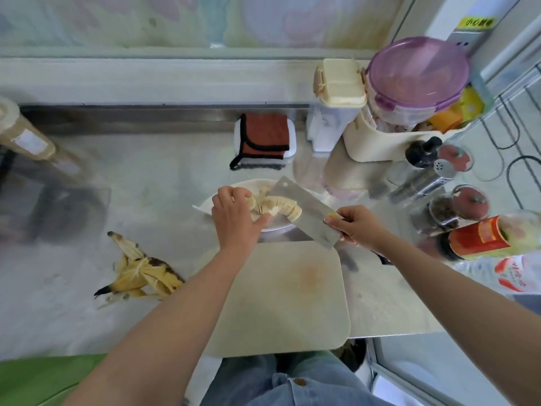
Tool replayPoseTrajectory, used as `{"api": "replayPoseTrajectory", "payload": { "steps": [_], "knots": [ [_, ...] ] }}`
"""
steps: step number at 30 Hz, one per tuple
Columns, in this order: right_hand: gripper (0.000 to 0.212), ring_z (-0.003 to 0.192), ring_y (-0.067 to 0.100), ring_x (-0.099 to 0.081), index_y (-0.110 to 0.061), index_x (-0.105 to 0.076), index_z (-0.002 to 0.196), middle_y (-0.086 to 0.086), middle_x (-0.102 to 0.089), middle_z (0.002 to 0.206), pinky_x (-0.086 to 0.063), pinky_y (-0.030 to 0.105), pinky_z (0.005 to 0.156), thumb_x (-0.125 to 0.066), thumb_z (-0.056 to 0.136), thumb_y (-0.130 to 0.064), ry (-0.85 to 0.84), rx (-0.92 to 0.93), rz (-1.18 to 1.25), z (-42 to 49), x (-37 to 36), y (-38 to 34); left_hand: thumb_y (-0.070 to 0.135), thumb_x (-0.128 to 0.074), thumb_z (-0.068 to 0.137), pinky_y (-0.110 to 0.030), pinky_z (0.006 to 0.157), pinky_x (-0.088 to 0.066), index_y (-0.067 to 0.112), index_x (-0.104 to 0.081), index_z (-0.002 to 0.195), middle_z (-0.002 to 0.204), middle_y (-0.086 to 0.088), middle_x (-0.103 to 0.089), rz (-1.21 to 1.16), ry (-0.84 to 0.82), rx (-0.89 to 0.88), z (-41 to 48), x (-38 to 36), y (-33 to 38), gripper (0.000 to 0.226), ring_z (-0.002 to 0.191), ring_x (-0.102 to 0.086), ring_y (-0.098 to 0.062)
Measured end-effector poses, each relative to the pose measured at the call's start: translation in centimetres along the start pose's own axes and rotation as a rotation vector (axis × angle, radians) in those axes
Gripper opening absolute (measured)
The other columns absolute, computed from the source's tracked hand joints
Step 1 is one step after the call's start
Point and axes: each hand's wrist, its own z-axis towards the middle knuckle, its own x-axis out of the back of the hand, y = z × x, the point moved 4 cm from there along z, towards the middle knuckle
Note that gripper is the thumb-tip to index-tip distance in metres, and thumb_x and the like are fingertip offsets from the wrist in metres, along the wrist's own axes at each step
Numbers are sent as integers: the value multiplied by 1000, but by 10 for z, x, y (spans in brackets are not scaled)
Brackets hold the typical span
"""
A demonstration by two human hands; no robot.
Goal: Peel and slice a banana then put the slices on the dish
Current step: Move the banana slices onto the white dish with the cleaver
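Forward of the body, the left hand (235, 218) reaches over with fingers and thumb curled round one end of a curved row of pale cream banana slices (278, 208). The right hand (355, 225) grips the handle of a broad rectangular steel cleaver (307, 212), its blade tilted, the row's other end resting against its flat. The slices are thin and packed together, above a round white dish (278, 229) on the steel counter (164, 177). Nearer lies a beige rounded cutting board (281, 300), and to its left a yellow, black-spotted banana peel (140, 273).
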Motion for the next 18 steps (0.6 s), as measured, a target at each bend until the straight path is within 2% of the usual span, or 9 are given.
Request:
{"api": "replayPoseTrajectory", "payload": {
  "steps": [4, 7, 10, 12, 15, 18],
  "knots": [
    [40, 39, 12, -37, -10, -46, 59, -4, -44, 43, -30, 28, 48, -65, 89, -27, 81, -22, 26, 0, 13, 10, 42, -82, 64, -31, 83, -35, 19, -54, 101, 111, -5, -43, 119, -72, -49, 7, -15, 5, 51, 102, -40, -25],
    [41, 41, 14, -35, -12, -44, 57, -7, -43, 42, -32, 31, 51, -64, 90, -25, 91, -29, 45, -4, 17, 14, 36, -82, 65, -33, 82, -36, 21, -59, 84, 104, -5, -43, 171, -85, -117, 8, -19, 10, 33, 97, -40, -25],
    [40, 42, 10, -39, -11, -47, 59, -5, -45, 45, -32, 25, 48, -63, 91, -29, 92, -21, -46, -6, 16, 12, 26, -82, 66, -34, 81, -36, 25, -69, 70, 99, -2, -46, 204, -73, -162, 7, -19, 13, 14, 96, -41, -26],
    [39, 41, 5, -41, -11, -49, 61, -4, -48, 48, -32, 21, 46, -62, 91, -31, 88, -16, -88, -7, 15, 10, 21, -80, 68, -33, 80, -35, 24, -71, 66, 96, -1, -47, 243, -72, -211, 5, -20, 14, 10, 94, -41, -24],
    [38, 41, 5, -41, -4, -54, 66, 0, -52, 52, -32, 21, 46, -62, 91, -31, 76, -15, -76, -8, 12, 11, 23, -74, 75, -33, 80, -37, 24, -74, 74, 93, 0, -47, 258, -49, -263, 1, -20, 13, 1, 93, -41, -22],
    [37, 41, 5, -41, -4, -53, 65, 3, -51, 53, -32, 21, 45, -62, 91, -29, 63, -19, -65, -7, 10, 10, 29, -67, 81, -36, 82, -40, 23, -71, 94, 97, -4, -49, 201, -3, -237, -2, -12, 10, 15, 95, -42, -24]
  ]
}}
